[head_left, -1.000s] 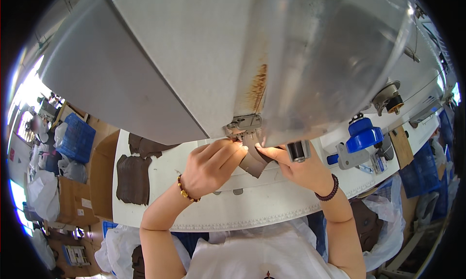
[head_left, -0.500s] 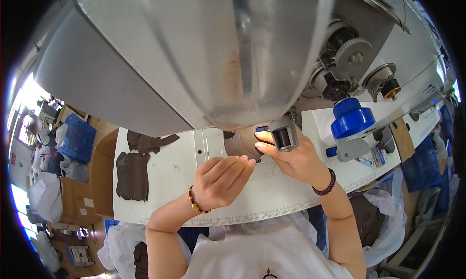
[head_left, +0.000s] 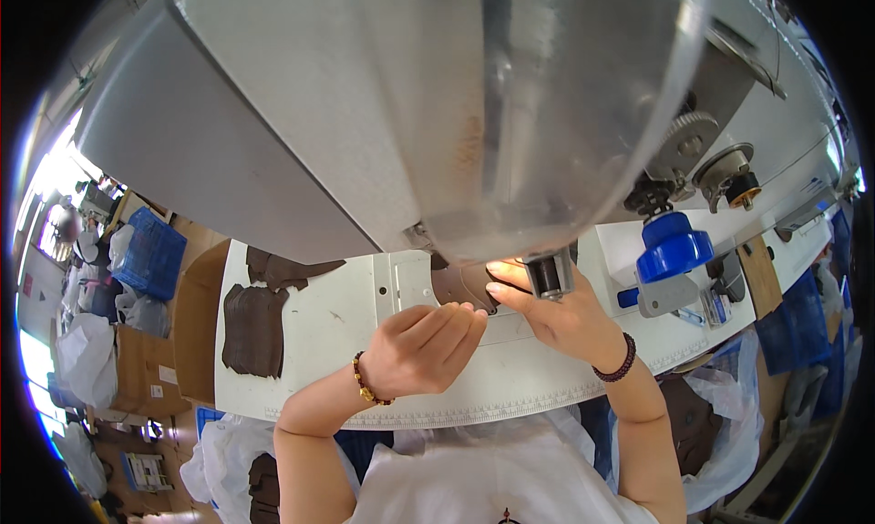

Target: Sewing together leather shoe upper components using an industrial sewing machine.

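A brown flat piece point(head_left: 454, 285), which looks like leather, lies under the head of a sewing machine point(head_left: 437, 159). My left hand point(head_left: 427, 349) is closed just in front of it, fingertips pinched together at the piece's near edge; what sits between them is too small or hidden to make out. From the right, my right hand point(head_left: 567, 319) reaches in with thumb and forefinger stretched and apart, their tips at the piece's right side. A metal cylinder-shaped machine part point(head_left: 549, 276) hides some of its other fingers. The needle area is out of sight behind the machine's clear cover.
On the white table point(head_left: 365, 392) at left lie a stack of brown pieces point(head_left: 253, 333) and more brown pieces point(head_left: 283, 269). A blue knob point(head_left: 674, 248) juts out at right, above small tools. Plastic bags point(head_left: 734, 433) with brown pieces hang below the table edge.
The view has shifted slightly, so the machine appears further right. My hands keep nearly the same pose at the brown piece, with the left fingertips still pinched.
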